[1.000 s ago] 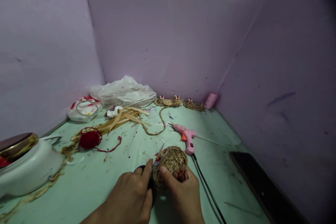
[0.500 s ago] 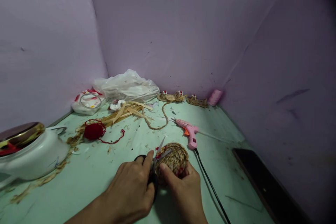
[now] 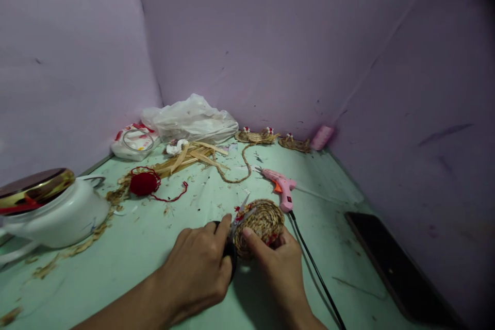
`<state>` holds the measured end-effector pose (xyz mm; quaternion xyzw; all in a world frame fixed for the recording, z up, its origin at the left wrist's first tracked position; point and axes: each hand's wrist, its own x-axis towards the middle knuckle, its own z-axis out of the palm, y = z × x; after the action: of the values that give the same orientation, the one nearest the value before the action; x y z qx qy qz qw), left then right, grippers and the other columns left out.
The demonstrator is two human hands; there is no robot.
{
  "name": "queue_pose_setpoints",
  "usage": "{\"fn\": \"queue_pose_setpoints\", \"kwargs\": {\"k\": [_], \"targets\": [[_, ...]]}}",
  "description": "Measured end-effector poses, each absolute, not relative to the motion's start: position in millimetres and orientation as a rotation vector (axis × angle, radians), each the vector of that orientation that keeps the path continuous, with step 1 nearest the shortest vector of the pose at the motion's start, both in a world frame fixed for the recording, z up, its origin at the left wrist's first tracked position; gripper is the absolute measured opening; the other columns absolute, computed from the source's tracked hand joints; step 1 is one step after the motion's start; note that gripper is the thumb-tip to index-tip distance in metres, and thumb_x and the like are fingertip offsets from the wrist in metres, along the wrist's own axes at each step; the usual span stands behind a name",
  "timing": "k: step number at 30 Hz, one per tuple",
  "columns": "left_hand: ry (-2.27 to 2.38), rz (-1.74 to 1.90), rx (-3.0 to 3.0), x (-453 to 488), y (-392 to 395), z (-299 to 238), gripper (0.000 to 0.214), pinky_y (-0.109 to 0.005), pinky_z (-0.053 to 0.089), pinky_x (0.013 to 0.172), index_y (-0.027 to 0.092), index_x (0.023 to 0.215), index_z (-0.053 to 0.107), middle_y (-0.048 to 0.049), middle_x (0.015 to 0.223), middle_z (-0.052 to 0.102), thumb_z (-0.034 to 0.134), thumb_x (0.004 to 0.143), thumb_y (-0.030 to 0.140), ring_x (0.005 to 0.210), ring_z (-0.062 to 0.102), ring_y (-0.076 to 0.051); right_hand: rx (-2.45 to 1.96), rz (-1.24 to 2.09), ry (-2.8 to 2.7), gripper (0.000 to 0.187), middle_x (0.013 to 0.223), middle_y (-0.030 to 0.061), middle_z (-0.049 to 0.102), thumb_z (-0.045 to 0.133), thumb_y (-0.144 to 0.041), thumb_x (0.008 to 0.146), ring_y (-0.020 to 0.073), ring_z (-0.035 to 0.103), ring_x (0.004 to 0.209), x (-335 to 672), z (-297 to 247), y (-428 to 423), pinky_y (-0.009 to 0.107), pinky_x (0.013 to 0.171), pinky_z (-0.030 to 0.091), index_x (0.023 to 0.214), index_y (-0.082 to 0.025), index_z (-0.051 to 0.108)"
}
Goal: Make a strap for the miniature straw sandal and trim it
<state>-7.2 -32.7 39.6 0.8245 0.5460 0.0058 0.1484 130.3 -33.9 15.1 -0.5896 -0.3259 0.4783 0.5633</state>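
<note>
My left hand (image 3: 201,263) is closed around the black handles of a pair of scissors (image 3: 231,254). The blades point up and away, slightly apart, at the left edge of an oval coil of braided straw (image 3: 266,220). Red yarn shows at that edge near the blades and again on the coil's right underside. Gripping the coil from the lower right is my right hand (image 3: 280,260), thumb on top and fingers behind the rim. What lies under the coil is hidden.
A pink glue gun (image 3: 284,189) with a black cord lies right of the coil. Farther back are a red yarn ball (image 3: 143,184), straw strips (image 3: 185,160), a plastic bag (image 3: 189,119) and finished-looking woven pieces (image 3: 255,137). A white pot (image 3: 73,216) stands left, a phone (image 3: 390,263) right.
The view has shifted a little, so things sit slightly higher and to the right. The blades look closer together at the coil's left edge. Both hands keep their hold.
</note>
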Motion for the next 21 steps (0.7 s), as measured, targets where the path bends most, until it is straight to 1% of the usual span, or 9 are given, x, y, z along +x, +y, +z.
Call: {"fn": "queue_pose_setpoints", "kwargs": {"k": [4, 8, 14, 18, 21], "targets": [[1.605, 0.025, 2.371, -6.8, -30.7, 43.4, 0.064, -0.046, 0.045, 0.08, 0.009, 0.134, 0.033, -0.0177, 0.109, 0.058, 0.039, 0.073, 0.025, 0.09, 0.059, -0.028, -1.402, 1.117, -0.791, 0.03, 0.064, 0.005, 0.068, 0.074, -0.026, 0.051, 0.0189, 0.061, 0.058, 129.5, 16.9, -34.9, 0.029, 0.055, 0.051, 0.075, -0.011, 0.063], [1.569, 0.035, 2.355, -7.2, -30.5, 44.2, 0.064, -0.047, 0.045, 0.08, 0.008, 0.135, 0.031, -0.0176, 0.109, 0.058, 0.037, 0.074, 0.024, 0.09, 0.059, -0.028, -1.393, 1.14, -0.787, 0.032, 0.068, 0.006, 0.07, 0.073, -0.027, 0.052, 0.0192, 0.062, 0.061, 128.1, 18.5, -37.2, 0.03, 0.057, 0.052, 0.079, -0.011, 0.064], [1.507, 0.02, 2.384, -8.7, -35.2, 34.3, 0.059, -0.043, 0.047, 0.08, 0.008, 0.135, 0.028, -0.0178, 0.107, 0.059, 0.034, 0.077, 0.02, 0.089, 0.059, -0.026, -1.431, 1.102, -0.76, 0.032, 0.065, 0.0052, 0.068, 0.074, -0.029, 0.051, 0.0185, 0.061, 0.058, 128.5, 16.6, -38.0, 0.029, 0.055, 0.052, 0.076, -0.011, 0.063], [1.502, -0.007, 2.424, -8.1, -37.0, 31.0, 0.055, -0.044, 0.047, 0.078, 0.007, 0.133, 0.032, -0.0189, 0.107, 0.06, 0.033, 0.079, 0.02, 0.086, 0.06, -0.027, -1.413, 1.12, -0.744, 0.033, 0.065, 0.0051, 0.069, 0.075, -0.029, 0.051, 0.0182, 0.06, 0.058, 128.8, 15.2, -37.8, 0.029, 0.055, 0.051, 0.076, -0.011, 0.064], [1.519, -0.008, 2.412, -7.0, -35.9, 35.6, 0.056, -0.047, 0.047, 0.076, 0.006, 0.133, 0.033, -0.0183, 0.104, 0.06, 0.033, 0.078, 0.02, 0.084, 0.06, -0.028, -1.4, 1.142, -0.736, 0.032, 0.065, 0.0048, 0.068, 0.076, -0.028, 0.051, 0.0182, 0.06, 0.058, 130.0, 13.4, -37.8, 0.029, 0.055, 0.051, 0.076, -0.011, 0.064]]}}
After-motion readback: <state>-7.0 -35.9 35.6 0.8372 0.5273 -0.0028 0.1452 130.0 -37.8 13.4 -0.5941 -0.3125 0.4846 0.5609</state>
